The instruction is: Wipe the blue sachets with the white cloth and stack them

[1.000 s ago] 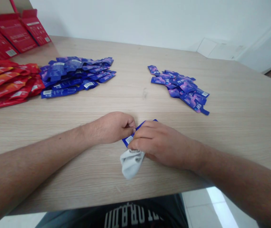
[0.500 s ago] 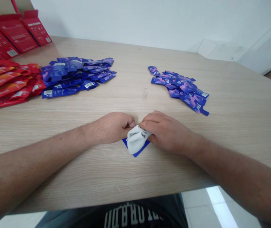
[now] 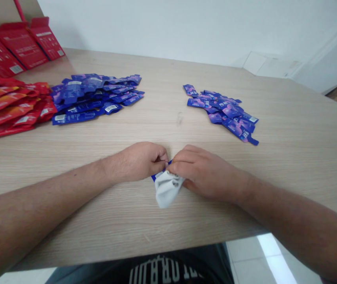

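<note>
My left hand (image 3: 140, 161) is closed in a pinch on the edge of a blue packet (image 3: 156, 176) that lies on the wooden table (image 3: 168, 130) in front of me. My right hand (image 3: 205, 171) is closed on a white cloth (image 3: 166, 189) and presses it onto the packet. Most of the packet is hidden under the cloth and my fingers. The two hands touch over the packet.
A pile of blue packets (image 3: 93, 96) lies at the back left, beside a pile of red packets (image 3: 8, 106) and red boxes (image 3: 17, 43). A smaller pile of blue-purple packets (image 3: 223, 112) lies at the back right. A white wall stands behind the table.
My right hand has rubbed the cloth back and forth over the packet: away from me, then back toward me. My left hand has kept its pinch in place.
</note>
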Demonstrator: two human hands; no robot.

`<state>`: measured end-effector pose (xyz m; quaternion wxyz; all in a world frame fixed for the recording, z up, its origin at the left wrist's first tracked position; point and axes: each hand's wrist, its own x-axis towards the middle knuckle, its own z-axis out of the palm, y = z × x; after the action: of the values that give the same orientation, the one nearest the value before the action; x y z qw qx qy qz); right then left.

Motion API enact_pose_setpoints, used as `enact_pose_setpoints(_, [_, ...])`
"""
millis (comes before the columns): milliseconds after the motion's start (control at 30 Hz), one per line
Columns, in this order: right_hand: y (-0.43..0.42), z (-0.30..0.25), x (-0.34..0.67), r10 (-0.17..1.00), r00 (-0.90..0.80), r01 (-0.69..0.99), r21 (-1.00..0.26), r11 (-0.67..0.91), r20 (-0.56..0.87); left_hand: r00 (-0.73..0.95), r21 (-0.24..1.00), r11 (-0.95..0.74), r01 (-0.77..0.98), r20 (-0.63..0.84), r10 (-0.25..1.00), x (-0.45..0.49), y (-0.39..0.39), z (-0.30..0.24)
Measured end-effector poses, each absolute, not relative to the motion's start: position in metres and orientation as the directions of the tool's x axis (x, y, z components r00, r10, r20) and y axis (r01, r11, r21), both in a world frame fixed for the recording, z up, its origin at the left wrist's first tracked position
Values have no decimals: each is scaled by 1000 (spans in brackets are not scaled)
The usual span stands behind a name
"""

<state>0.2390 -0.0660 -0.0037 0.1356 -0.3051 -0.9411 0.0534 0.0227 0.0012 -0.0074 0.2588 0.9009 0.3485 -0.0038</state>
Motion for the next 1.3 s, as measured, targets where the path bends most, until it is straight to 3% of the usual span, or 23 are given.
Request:
enact_pose_setpoints(67, [-67, -2, 239, 553, -809, 521, -193, 831, 199, 760, 458, -630, 627, -185, 623, 23, 1, -7])
enact_pose_setpoints(233, [-64, -4, 240, 669, -705, 654, -150, 742, 235, 737, 438, -618, 653, -181, 651, 24, 2, -8])
enact_pose_setpoints(433, [-71, -4, 234, 574, -795, 551, -164, 819, 197, 756, 457, -624, 633, -193, 625, 23, 3, -9])
enact_pose_setpoints(600, [-70, -3, 235, 700, -674, 690, -139, 711, 236, 733, 456, -602, 655, -194, 652, 23, 2, -9])
enact_pose_setpoints(800, [-77, -3, 230, 594, -768, 565, -183, 804, 238, 743, 463, -609, 644, -187, 643, 24, 1, -7])
enact_pose_setpoints(967, [-72, -8, 234, 679, -673, 661, -174, 730, 294, 737, 446, -614, 651, -177, 652, 25, 1, -6])
enact_pose_setpoints(1133, [-75, -5, 230, 642, -720, 619, -175, 766, 264, 751, 456, -626, 633, -165, 639, 25, 2, -7])
enact_pose_setpoints(1300, [-80, 3, 233, 652, -724, 602, -255, 756, 225, 749, 459, -620, 636, -178, 638, 24, 2, -8])
